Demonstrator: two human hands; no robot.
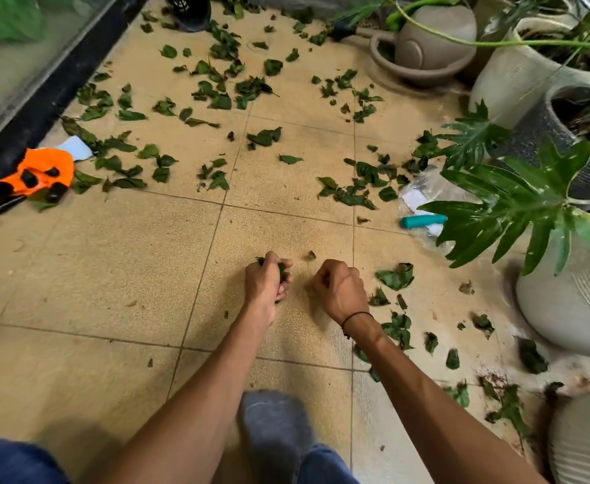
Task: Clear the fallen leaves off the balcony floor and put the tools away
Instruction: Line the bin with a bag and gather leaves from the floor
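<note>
Green fallen leaves lie scattered over the tan tiled balcony floor, thickest at the far end and along the right side. My left hand is low over the floor, closed around a small bunch of leaves. Beside it, my right hand is curled into a fist just above the tile; whether it holds anything I cannot tell. More leaves lie just right of that hand. An orange and black tool rests at the left wall.
Large pots with plants crowd the right side. A clear plastic bag with a teal handle lies by them. A grey pot in a saucer and a dark shoe sit at the far end. My socked foot is below.
</note>
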